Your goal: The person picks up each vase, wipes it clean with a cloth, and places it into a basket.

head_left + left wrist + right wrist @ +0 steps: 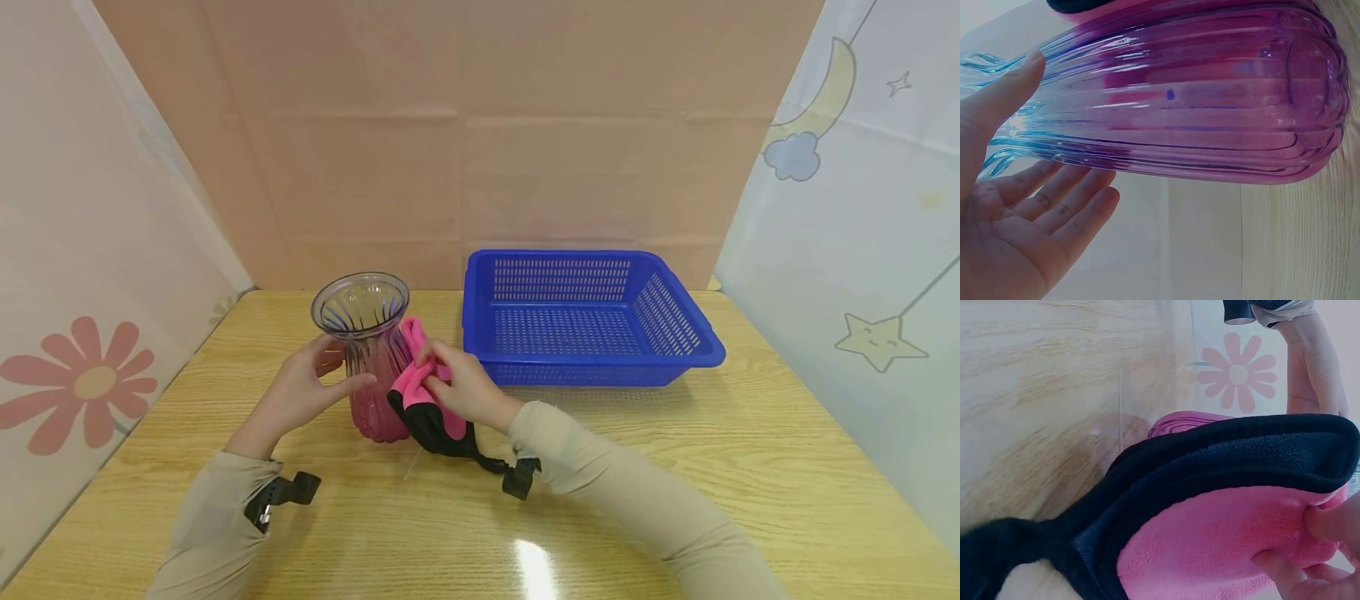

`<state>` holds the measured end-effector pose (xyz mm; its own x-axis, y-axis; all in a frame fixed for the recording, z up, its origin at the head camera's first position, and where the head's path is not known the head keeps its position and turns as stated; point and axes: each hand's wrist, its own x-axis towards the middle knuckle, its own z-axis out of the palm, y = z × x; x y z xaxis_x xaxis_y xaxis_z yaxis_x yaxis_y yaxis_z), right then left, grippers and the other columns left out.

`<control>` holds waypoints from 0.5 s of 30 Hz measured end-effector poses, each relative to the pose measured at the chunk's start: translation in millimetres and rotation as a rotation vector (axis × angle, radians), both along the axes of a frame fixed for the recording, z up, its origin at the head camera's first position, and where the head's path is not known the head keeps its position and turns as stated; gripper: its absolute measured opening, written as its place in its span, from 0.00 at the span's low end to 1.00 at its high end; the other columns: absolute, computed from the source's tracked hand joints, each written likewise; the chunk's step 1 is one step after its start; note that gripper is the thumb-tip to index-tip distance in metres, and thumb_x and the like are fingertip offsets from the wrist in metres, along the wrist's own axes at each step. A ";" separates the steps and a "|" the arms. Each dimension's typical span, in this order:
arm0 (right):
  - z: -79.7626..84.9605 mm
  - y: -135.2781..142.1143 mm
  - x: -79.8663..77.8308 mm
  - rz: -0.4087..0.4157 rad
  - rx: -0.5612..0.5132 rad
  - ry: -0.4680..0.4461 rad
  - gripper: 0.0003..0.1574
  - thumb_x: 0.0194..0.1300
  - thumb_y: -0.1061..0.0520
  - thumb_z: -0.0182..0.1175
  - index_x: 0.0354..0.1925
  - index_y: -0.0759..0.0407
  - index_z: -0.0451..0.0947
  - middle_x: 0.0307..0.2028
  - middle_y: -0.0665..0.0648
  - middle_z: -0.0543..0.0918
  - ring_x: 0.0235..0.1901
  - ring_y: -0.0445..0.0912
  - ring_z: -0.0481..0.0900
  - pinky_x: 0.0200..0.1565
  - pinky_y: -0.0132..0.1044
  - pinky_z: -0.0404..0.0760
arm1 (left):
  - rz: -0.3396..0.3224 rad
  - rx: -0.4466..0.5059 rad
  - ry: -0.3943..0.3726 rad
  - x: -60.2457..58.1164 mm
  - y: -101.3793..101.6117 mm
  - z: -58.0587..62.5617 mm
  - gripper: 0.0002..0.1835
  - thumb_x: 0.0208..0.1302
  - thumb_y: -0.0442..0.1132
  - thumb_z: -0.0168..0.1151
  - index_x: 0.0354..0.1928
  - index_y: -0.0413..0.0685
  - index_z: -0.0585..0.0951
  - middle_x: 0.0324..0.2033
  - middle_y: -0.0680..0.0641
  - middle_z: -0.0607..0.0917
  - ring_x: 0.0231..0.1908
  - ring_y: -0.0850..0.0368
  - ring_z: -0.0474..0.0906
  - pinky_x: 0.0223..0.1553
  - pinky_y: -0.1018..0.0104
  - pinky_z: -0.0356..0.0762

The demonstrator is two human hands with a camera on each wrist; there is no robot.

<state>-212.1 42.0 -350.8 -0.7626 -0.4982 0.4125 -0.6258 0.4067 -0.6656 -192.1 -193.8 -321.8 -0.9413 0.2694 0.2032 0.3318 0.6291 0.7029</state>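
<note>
A ribbed glass vase (381, 392), clear bluish at its flared rim and pink toward the base, stands on the wooden table. My left hand (296, 398) holds it around the neck, thumb on the near side and fingers behind. In the left wrist view the thumb (1013, 87) crosses the vase (1210, 100) near its narrow part. My right hand (468, 385) pinches a soft pink and black fleece piece (423, 423) with a black strap, against the vase's right side. The right wrist view shows the fleece (1204, 537) folded, its black-edged opening gaping.
A blue slotted plastic basket (592, 373) sits behind and to the right of my right hand. Wood-grain table (420, 533) stretches in front. A plain peach backdrop (465, 150) rises at the back, with printed sheets at both sides.
</note>
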 end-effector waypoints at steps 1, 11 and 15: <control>-0.3 0.2 -0.1 -0.002 0.003 0.001 0.08 0.59 0.69 0.57 0.37 0.62 0.70 0.35 0.59 0.80 0.35 0.47 0.75 0.43 0.48 0.81 | 0.001 0.001 -0.001 -0.2 0.1 0.1 0.40 0.55 0.49 0.67 0.66 0.41 0.62 0.56 0.32 0.76 0.55 0.32 0.74 0.55 0.42 0.75; 1.1 0.1 0.5 -0.005 -0.007 0.010 0.07 0.59 0.69 0.57 0.36 0.62 0.71 0.32 0.58 0.80 0.33 0.45 0.74 0.41 0.45 0.81 | 0.007 0.003 -0.017 0.2 -0.3 -0.1 0.40 0.55 0.49 0.67 0.66 0.42 0.62 0.56 0.32 0.75 0.56 0.32 0.73 0.55 0.42 0.74; 5.5 -0.5 2.3 -0.009 -0.019 0.029 0.06 0.59 0.68 0.58 0.36 0.62 0.71 0.32 0.59 0.80 0.33 0.46 0.74 0.40 0.45 0.82 | 0.016 -0.010 -0.021 0.6 -0.5 0.2 0.40 0.56 0.50 0.67 0.66 0.42 0.62 0.56 0.31 0.75 0.56 0.32 0.73 0.54 0.42 0.75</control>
<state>-209.8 41.5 -345.3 -0.7545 -0.4834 0.4439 -0.6413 0.3996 -0.6550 -191.5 -194.4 -321.7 -0.9494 0.2566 0.1811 0.3074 0.6412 0.7031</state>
